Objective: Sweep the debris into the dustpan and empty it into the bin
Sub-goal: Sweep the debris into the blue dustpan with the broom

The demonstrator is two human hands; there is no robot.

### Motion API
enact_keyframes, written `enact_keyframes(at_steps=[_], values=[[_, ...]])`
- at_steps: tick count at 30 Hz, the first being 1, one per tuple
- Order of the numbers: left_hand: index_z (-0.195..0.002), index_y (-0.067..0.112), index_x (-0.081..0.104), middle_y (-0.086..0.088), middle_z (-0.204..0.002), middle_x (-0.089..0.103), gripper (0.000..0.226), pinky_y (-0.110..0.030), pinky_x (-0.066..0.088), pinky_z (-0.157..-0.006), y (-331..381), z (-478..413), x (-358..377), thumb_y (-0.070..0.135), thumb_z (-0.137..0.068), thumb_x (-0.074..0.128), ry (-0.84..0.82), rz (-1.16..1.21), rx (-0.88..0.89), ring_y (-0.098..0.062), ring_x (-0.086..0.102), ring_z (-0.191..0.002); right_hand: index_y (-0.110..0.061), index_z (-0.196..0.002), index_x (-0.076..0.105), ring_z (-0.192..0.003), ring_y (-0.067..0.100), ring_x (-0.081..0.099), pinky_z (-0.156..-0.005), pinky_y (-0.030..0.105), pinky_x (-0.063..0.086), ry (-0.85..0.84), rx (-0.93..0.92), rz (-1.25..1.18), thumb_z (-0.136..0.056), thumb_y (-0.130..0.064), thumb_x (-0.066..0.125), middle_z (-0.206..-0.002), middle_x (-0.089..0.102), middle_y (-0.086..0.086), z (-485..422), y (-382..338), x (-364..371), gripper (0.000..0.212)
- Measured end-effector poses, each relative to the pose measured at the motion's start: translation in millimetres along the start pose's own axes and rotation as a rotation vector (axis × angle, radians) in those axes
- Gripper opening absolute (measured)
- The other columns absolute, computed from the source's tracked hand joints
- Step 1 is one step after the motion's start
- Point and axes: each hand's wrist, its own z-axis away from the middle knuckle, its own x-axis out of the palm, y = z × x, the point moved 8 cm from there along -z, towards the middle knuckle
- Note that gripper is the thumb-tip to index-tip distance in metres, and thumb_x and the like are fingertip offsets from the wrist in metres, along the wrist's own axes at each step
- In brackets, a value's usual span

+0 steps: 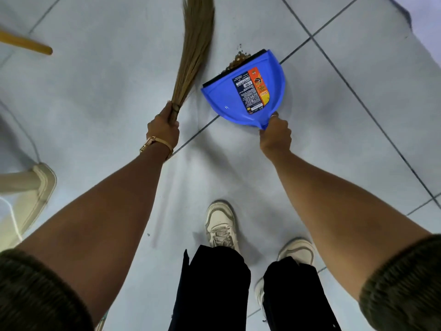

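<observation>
A blue plastic dustpan with a black rubber lip and an orange-and-black label rests on the pale tiled floor, its mouth facing up and left. My right hand grips its short handle. A small heap of brown debris lies right at the lip, with a few crumbs beyond it. My left hand, a gold bracelet at the wrist, is closed around the bound end of a straw broom. The bristles fan away from me, just left of the debris.
A wooden stick end juts in at the upper left. A cream plastic chair leg and a white cable stand at the left edge. My two white sneakers are planted below the dustpan. Dark grout lines cross the floor tiles.
</observation>
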Motion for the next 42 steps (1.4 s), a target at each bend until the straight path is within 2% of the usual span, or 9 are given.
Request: enact_keyframes(at_steps=[5, 11, 19, 26, 28, 31, 33, 38, 42], values=[[-0.144, 0.032, 0.035, -0.014, -0.121, 0.063, 0.058, -0.026, 0.040, -0.080, 5.6, 22.6, -6.4, 0.009, -0.092, 0.047, 0.083, 0.050, 0.070, -0.031, 0.058, -0.107, -0.003, -0.125, 0.051, -0.114, 0.042, 0.058, -0.094, 0.042, 0.048, -0.024, -0.129, 0.015, -0.090, -0.009, 0.061, -0.123, 0.062, 0.020, -7.3, 8.4, -33.6, 0.037], [-0.140, 0.046, 0.033, -0.011, -0.116, 0.062, 0.056, -0.043, 0.051, -0.082, -26.4, 66.3, -18.8, 0.018, -0.092, 0.043, 0.195, 0.077, -0.083, -0.032, 0.060, -0.099, -0.002, -0.134, 0.046, -0.119, 0.041, 0.055, -0.097, 0.046, 0.047, -0.012, -0.140, 0.104, -0.091, -0.006, 0.056, -0.125, 0.061, 0.020, 7.2, 47.5, -57.3, 0.044], [-0.142, 0.043, 0.032, -0.013, -0.119, 0.061, 0.060, -0.045, 0.048, -0.089, -27.1, 103.5, 49.1, 0.017, -0.089, 0.043, 0.000, 0.007, -0.195, -0.037, 0.058, -0.106, -0.002, -0.131, 0.046, -0.119, 0.044, 0.054, -0.100, 0.045, 0.046, -0.030, -0.132, 0.180, -0.091, -0.005, 0.057, -0.128, 0.055, 0.026, -21.3, 52.4, -73.5, 0.041], [-0.125, 0.042, 0.057, -0.014, -0.119, 0.066, 0.046, -0.044, 0.056, -0.087, 5.0, 66.3, 50.3, 0.032, -0.079, 0.057, -0.071, 0.178, -0.191, -0.036, 0.065, -0.098, -0.002, -0.135, 0.045, -0.123, 0.044, 0.051, -0.104, 0.046, 0.043, 0.010, -0.194, 0.259, -0.093, -0.001, 0.052, -0.133, 0.053, 0.027, -52.1, 49.8, -84.1, 0.043], [-0.120, 0.040, 0.062, -0.021, -0.115, 0.067, 0.044, -0.034, 0.058, -0.069, 8.6, 63.7, 41.6, 0.030, -0.077, 0.060, -0.139, 0.183, -0.154, -0.031, 0.066, -0.078, -0.002, -0.136, 0.044, -0.124, 0.045, 0.050, -0.105, 0.046, 0.042, 0.013, -0.189, 0.289, -0.094, -0.001, 0.050, -0.134, 0.052, 0.027, -56.7, 48.7, -85.4, 0.042], [-0.118, 0.034, 0.066, -0.018, -0.094, 0.072, 0.042, -0.015, 0.034, -0.042, 9.4, 74.7, 28.0, 0.016, -0.081, 0.059, -0.183, 0.206, -0.117, -0.009, 0.042, -0.047, -0.003, -0.134, 0.045, -0.123, 0.044, 0.051, -0.105, 0.046, 0.044, 0.009, -0.177, 0.299, -0.094, 0.000, 0.050, -0.133, 0.054, 0.025, -57.8, 50.4, -86.5, 0.041], [-0.120, 0.031, 0.065, -0.009, -0.074, 0.061, 0.045, -0.017, 0.031, -0.043, 6.8, 90.3, 20.3, 0.008, -0.082, 0.056, -0.197, 0.222, -0.119, -0.011, 0.039, -0.048, -0.003, -0.133, 0.046, -0.122, 0.043, 0.052, -0.104, 0.044, 0.044, 0.015, -0.163, 0.278, -0.094, 0.000, 0.049, -0.132, 0.055, 0.024, -54.9, 50.9, -84.7, 0.040], [-0.123, 0.026, 0.064, -0.010, -0.074, 0.057, 0.048, -0.017, 0.034, -0.042, -3.8, 132.9, 11.4, 0.000, -0.084, 0.057, -0.176, 0.310, -0.126, -0.016, 0.038, -0.053, -0.004, -0.130, 0.047, -0.121, 0.043, 0.053, -0.105, 0.045, 0.044, 0.026, -0.094, 0.213, -0.092, -0.001, 0.051, -0.129, 0.056, 0.022, -44.8, 54.0, -74.0, 0.039], [-0.118, 0.038, 0.064, -0.009, -0.074, 0.062, 0.050, -0.029, 0.043, -0.060, -16.4, 147.8, 1.0, 0.005, -0.081, 0.061, -0.122, 0.304, -0.119, -0.023, 0.045, -0.062, -0.002, -0.125, 0.050, -0.118, 0.040, 0.056, -0.102, 0.045, 0.045, 0.040, -0.069, 0.169, -0.092, 0.001, 0.051, -0.126, 0.060, 0.021, -43.3, 55.7, -73.3, 0.034]])
